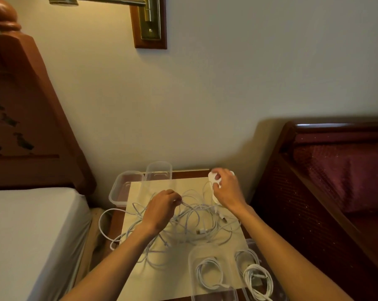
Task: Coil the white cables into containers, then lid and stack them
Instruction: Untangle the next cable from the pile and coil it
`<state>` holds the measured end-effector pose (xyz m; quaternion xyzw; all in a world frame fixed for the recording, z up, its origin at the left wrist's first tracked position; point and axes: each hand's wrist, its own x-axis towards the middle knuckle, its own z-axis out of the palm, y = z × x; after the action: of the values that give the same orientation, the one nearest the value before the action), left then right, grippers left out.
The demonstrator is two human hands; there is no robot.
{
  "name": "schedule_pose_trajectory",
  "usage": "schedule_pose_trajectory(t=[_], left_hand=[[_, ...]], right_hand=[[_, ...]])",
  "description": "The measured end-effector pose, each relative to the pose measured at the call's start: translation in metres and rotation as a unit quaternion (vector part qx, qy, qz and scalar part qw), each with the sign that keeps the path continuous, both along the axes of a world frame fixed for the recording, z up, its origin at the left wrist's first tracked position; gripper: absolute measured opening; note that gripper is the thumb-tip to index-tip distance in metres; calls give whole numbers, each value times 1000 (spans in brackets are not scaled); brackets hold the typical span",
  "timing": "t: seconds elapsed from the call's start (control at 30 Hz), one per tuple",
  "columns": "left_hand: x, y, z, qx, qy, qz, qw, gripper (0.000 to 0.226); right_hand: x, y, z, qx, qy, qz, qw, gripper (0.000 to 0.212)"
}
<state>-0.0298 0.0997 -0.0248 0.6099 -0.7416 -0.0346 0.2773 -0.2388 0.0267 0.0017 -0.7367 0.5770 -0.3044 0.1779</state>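
Observation:
A tangle of white cables [192, 227] lies spread over a pale mat [153, 276] on the small table. My left hand [162, 209] pinches a strand of the tangle near its top. My right hand [225, 187] grips a white lid-like piece [212, 177] at the back right of the mat. Two clear containers near the front hold coiled cables: one [209, 272] in the middle, one [256, 276] at the right. Two empty clear containers stand at the back left [118, 190] and back centre [158, 170].
A bed with a white sheet [27, 235] and wooden headboard [27, 118] borders the table on the left. A dark red upholstered seat [335, 181] stands close on the right. The wall and a brass lamp bracket [150, 20] are behind. One cable loop hangs off the table's left edge.

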Motion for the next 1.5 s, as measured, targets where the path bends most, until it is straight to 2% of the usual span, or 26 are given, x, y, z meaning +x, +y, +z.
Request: schedule_pose_trajectory(t=[0.07, 0.2, 0.3, 0.4, 0.5, 0.63, 0.67, 0.77, 0.8, 0.87, 0.93, 1.0, 1.07, 1.13, 1.23, 1.4, 1.47, 1.5], left_hand=[[0, -1, 2, -29, 3, -17, 999, 12], [2, 0, 16, -69, 18, -54, 996, 13], [4, -2, 29, -67, 21, -80, 994, 12], [6, -5, 40, -56, 42, -116, 991, 12], [9, -5, 53, -49, 52, -151, 986, 15], [29, 6, 80, -63, 142, -105, 982, 12], [35, 12, 85, -42, 123, -116, 985, 13], [37, 30, 83, 79, -45, -167, 982, 19], [34, 34, 79, 66, -38, -161, 984, 22], [26, 41, 82, -44, 104, -90, 990, 20], [19, 41, 96, -130, 202, -32, 970, 24], [11, 39, 115, -96, 206, -29, 973, 31], [7, 33, 128, -25, 209, -50, 976, 14], [12, 24, 140, 1, 234, -46, 971, 5], [26, 18, 171, -23, 293, -44, 955, 10], [28, 31, 198, -97, 279, -35, 955, 16], [37, 35, 188, -93, 260, -14, 961, 11], [43, 35, 178, -75, 226, -8, 971, 16]], right_hand=[[-3, 12, -15, 35, 23, 26, 999, 26], [-11, 33, -42, 116, -2, 92, 989, 36], [-4, 51, -46, 35, -78, 74, 994, 44], [12, 55, -36, -34, -119, 63, 990, 27], [18, 47, -26, -5, -172, 58, 983, 6], [6, 38, -5, 68, -307, -4, 949, 5], [3, 34, 3, 75, -315, -18, 946, 4], [7, 30, 38, 97, -350, 36, 931, 12], [13, 32, 53, 103, -354, 67, 927, 12], [27, 38, 82, 93, -333, 114, 931, 11], [39, 42, 102, 72, -308, 148, 937, 8], [45, 44, 114, 57, -286, 177, 940, 7], [48, 48, 121, 30, -264, 193, 945, 8], [48, 50, 122, 6, -259, 183, 948, 9], [40, 46, 113, 13, -243, 124, 962, 14], [31, 41, 111, 115, -159, 126, 972, 22], [27, 41, 124, 160, -200, 137, 957, 20], [23, 39, 132, 159, -232, 142, 949, 20]])
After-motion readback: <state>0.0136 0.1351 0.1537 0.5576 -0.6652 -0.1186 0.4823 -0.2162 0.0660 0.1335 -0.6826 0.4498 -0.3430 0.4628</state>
